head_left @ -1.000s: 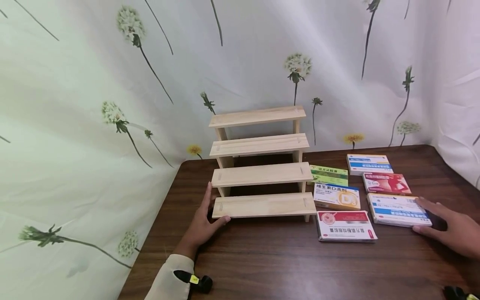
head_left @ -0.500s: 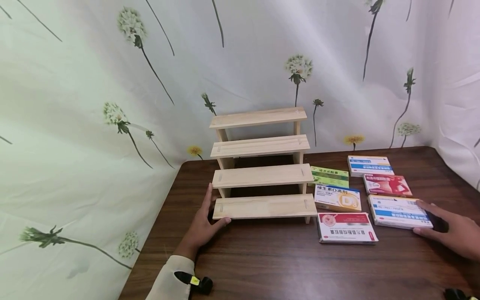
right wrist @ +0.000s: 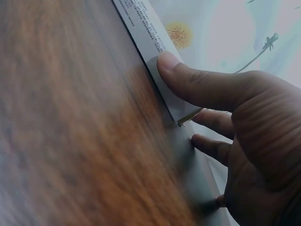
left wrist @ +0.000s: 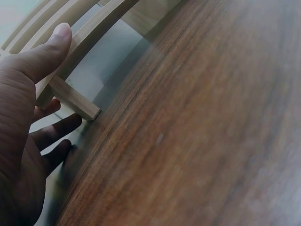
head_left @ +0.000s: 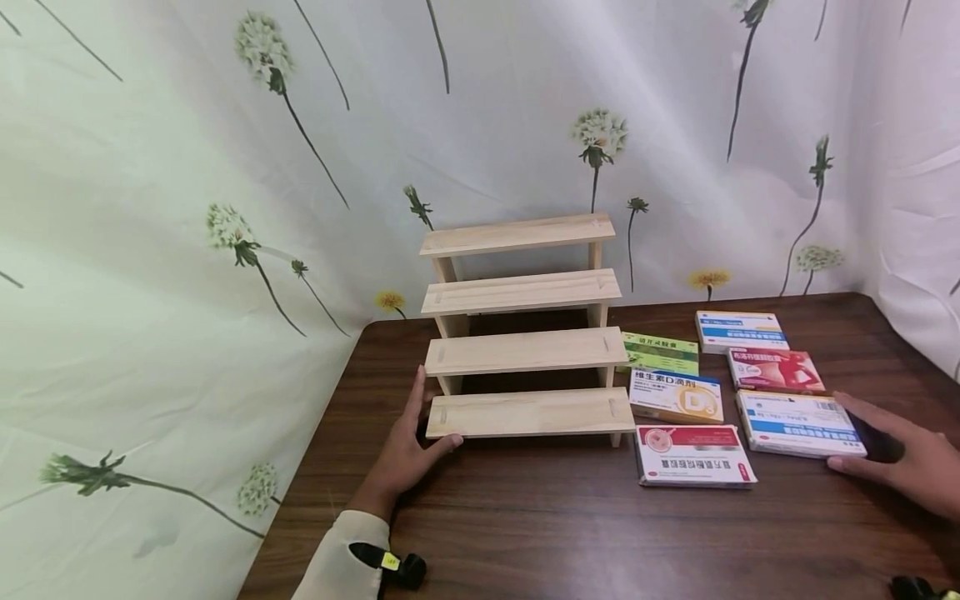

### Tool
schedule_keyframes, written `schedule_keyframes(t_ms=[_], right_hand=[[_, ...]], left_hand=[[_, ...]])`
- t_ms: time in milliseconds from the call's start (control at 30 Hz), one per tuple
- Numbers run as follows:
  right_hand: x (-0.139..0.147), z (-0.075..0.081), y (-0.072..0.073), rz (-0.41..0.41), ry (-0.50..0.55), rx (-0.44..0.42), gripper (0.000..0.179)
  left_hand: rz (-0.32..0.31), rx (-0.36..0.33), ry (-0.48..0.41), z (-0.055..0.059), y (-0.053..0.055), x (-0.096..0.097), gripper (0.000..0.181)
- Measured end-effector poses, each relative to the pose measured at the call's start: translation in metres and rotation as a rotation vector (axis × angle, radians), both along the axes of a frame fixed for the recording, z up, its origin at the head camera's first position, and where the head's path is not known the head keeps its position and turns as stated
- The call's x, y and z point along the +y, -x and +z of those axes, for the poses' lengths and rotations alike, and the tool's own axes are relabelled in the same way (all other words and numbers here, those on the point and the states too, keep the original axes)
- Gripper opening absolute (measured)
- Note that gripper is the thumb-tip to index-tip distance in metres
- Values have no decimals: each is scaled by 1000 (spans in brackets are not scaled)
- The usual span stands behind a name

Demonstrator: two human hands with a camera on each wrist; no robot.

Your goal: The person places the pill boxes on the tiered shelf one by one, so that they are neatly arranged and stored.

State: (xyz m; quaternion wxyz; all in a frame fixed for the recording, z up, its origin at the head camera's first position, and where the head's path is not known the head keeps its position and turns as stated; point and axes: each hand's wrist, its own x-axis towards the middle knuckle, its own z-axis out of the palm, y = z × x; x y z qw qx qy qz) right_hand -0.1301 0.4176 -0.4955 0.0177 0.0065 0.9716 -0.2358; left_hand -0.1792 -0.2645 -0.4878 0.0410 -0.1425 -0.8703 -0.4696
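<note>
A four-tiered wooden stand [head_left: 523, 352], like small steps, stands on the table. At its left end is my left hand [head_left: 407, 454], its thumb against the front edge of the lowest step and its other fingers stretched along the side. In the left wrist view those fingers [left wrist: 61, 129] are spread loosely beside the stand's leg. On the right, my right hand [head_left: 911, 458] holds the end of a white and blue medicine box [head_left: 798, 427] lying flat, thumb at its near side and index finger at the far corner. The right wrist view shows the thumb on the box's printed side [right wrist: 141, 37].
Between stand and right hand lie a green box [head_left: 663, 354], a vitamin D box [head_left: 675, 396] and a red and white box [head_left: 693, 457]. Farther back are a red box [head_left: 775, 368] and another blue and white box [head_left: 741, 332]. A dandelion-print cloth [head_left: 487, 133] hangs behind the table [head_left: 555, 525].
</note>
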Motion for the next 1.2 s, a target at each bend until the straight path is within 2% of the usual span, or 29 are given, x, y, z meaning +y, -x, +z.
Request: schedule_keyframes(t_ms=[133, 367, 767, 1200], right_hand=[[2, -2, 0, 27, -5, 4, 112], [4, -3, 0, 28, -26, -12, 106], [3, -4, -3, 27, 24, 84, 98], [6, -3, -6, 11, 71, 149, 92]], left_hand=[[-1, -11, -2, 0, -1, 1, 124], [2, -16, -14, -1, -2, 1, 124], [11, -12, -10, -2, -1, -1, 123], [-9, 5, -7, 0, 1, -1, 123]])
